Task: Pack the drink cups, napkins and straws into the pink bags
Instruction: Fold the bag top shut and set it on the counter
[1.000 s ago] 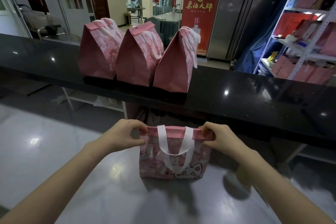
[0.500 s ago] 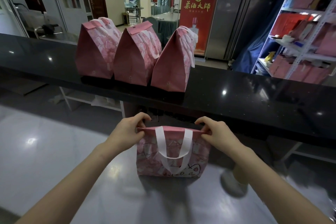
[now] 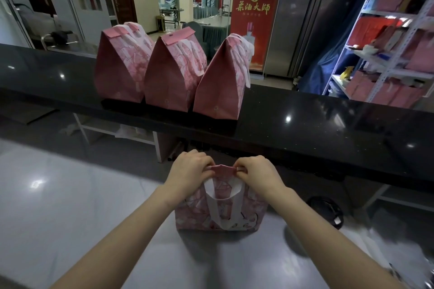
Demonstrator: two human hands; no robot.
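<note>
1. The fourth pink bag (image 3: 220, 216) stands upright on the grey desk (image 3: 70, 195), just in front of the raised black desk (image 3: 328, 124), with its white handle (image 3: 223, 199) hanging down the near face.
2. The left hand (image 3: 190, 171) and right hand (image 3: 258, 175) sit close together at the bag's top. Both have their fingers curled, pinching the folded top edge (image 3: 224, 169) from either end. Neither hand is free or spread.
3. Three closed pink bags stand side by side on the raised black desk: the left one (image 3: 119, 70), the middle one (image 3: 171, 75) and the right one (image 3: 220, 82). Their tops are folded over and their handles drape down, so they look finished.
4. No drink cups, napkins or straws are in view, and the contents of any bag are hidden.
5. My reading is that the task is near its end. The near bag seems to be filled and is being folded shut. What is left is probably to fasten the flap and set this bag beside the other three.
6. A white rack (image 3: 375, 58) at the right holds more pink and red packaging. Whether any of it belongs to this job cannot be told.
</note>
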